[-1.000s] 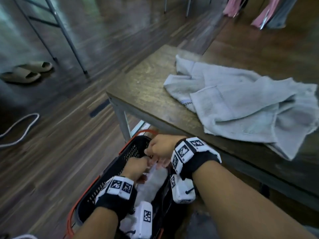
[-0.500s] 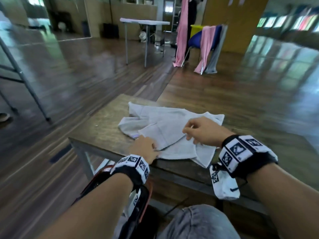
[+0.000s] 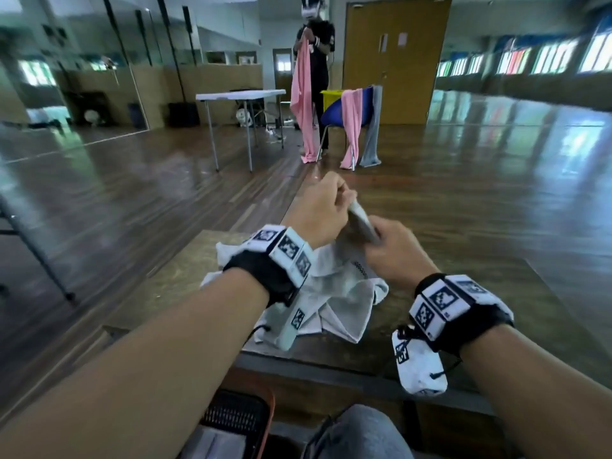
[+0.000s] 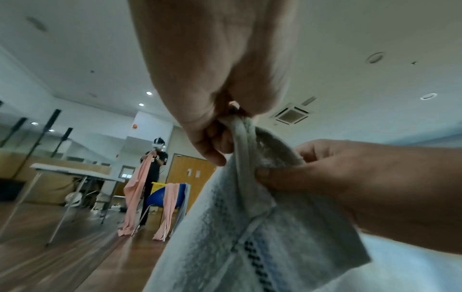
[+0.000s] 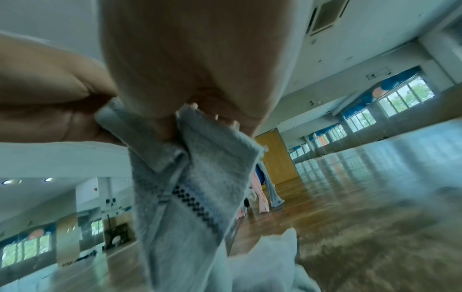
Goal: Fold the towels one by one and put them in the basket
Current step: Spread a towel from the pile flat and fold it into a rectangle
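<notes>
— Looking down from the head view first: what's she got?

— Both hands are up over the brown wooden tabletop point(image 3: 480, 293). The left hand point(image 3: 323, 213) and the right hand point(image 3: 395, 251) pinch one hem of the pale grey terry towel with a dark checked border stripe point(image 3: 344, 293). Its hem runs short between them; the rest hangs down and heaps on the tabletop just below. Left hand is the higher and farther one, right hand nearer her.

— And the basket?

— The black mesh basket with an orange rim point(image 3: 238, 414) sits on the floor under the near table edge, below her left arm, well apart from the towel.

— From the left wrist?

— The left hand's fingers point(image 4: 212, 144) are curled tight on the hem corner; the right hand's thumb point(image 4: 282, 177) clamps the cloth just beside it.

— Right wrist?

— Same story: the fingers point(image 5: 150, 110) grip a bunched fold, stripe hanging straight down.

— So what next?

— I'd guess the hands must slide apart along that hem, since its other corner lies down in the heap, on the right hand's side.
</notes>
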